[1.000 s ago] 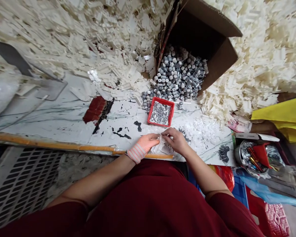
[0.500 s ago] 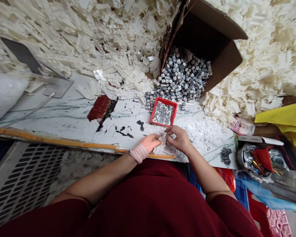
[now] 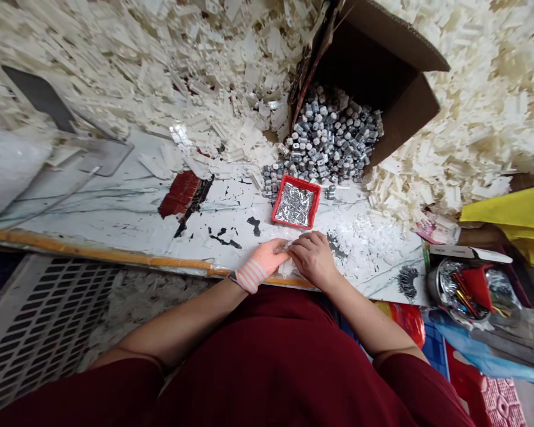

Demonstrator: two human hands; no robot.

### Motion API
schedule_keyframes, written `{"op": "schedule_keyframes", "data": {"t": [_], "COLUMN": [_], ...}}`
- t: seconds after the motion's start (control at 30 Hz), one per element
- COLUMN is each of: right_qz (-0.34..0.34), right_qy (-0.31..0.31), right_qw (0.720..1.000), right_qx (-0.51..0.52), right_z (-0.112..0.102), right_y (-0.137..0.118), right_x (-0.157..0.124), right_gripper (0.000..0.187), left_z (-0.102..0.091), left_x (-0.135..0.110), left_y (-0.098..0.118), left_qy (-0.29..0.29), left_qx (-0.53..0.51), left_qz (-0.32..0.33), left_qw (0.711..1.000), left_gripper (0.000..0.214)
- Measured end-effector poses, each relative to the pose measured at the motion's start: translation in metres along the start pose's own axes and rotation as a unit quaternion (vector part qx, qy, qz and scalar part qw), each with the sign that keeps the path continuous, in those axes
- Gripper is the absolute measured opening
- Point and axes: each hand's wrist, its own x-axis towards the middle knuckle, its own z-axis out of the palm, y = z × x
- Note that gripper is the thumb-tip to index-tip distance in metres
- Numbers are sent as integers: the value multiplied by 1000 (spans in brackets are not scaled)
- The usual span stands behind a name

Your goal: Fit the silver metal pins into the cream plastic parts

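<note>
My left hand [image 3: 262, 262], in an orange-pink glove with a striped cuff, is closed with thumb and fingers pinching a small white plastic piece [image 3: 287, 244]. My bare right hand [image 3: 314, 258] meets it there, its fingers curled together at the left fingertips. Whatever the right fingers grip is hidden behind them. Just beyond both hands stands a red square tray [image 3: 273, 212] filled with small shiny metal pins [image 3: 294, 204]. More white pieces [image 3: 288, 270] lie under the hands at the table edge.
Behind the tray, a cardboard box [image 3: 404, 118] on its side spills grey-and-white small parts [image 3: 329, 139]. Heaps of cream plastic strips [image 3: 160, 71] cover the back. A phone on a stand [image 3: 40, 98] is at left, a metal pot of tools [image 3: 436, 284] at right.
My right hand has shifted slightly left and turned over, so its back now covers the fingertips and the pile beneath. My left hand stays nearly in place.
</note>
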Motion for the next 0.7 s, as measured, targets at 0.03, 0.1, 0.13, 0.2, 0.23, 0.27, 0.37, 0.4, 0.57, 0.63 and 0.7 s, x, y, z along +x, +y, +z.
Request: {"op": "schedule_keyframes", "data": {"t": [0.03, 0.1, 0.13, 0.2, 0.23, 0.27, 0.37, 0.4, 0.57, 0.63, 0.7], "right_qz": [15, 50, 62, 81, 97, 117, 197, 205, 190, 197, 245], "right_qy": [5, 18, 16, -6, -12, -12, 86, 71, -8, 41, 107], "right_qw": [999, 993, 987, 973, 970, 971, 976, 976, 973, 973, 963], "right_qx": [28, 105, 148, 215, 222, 207, 25, -25, -131, -116, -38], "right_z": [1, 2, 0, -9, -16, -24, -43, -46, -34, -26, -18], "right_y": [1, 9, 18, 43, 60, 78, 131, 143, 164, 163, 163], "right_x": [-1, -1, 1, 11, 19, 29, 65, 77, 103, 101, 97], "right_gripper": [12, 11, 13, 19, 19, 17, 28, 34, 25, 23, 25], "left_z": [-1, -2, -2, -3, -3, -3, -4, -4, -5, -5, -5], "left_x": [-1, -3, -4, -6, -7, -7, -9, -10, -17, -18, -16], "left_y": [-1, -2, -2, -2, -2, -1, 3, 5, 20, 23, 21], "left_qy": [-3, -13, -23, -50, -64, -73, -79, -79, -80, -74, -63], "left_qx": [2, 0, -9, -46, -67, -89, -141, -155, -166, -167, -174], "left_qz": [6, 7, 1, -18, -28, -35, -54, -60, -70, -70, -76], "left_qw": [1000, 1000, 1000, 998, 995, 993, 985, 983, 980, 981, 980], "left_gripper": [32, 32, 30, 27, 25, 24, 22, 21, 21, 21, 21]}}
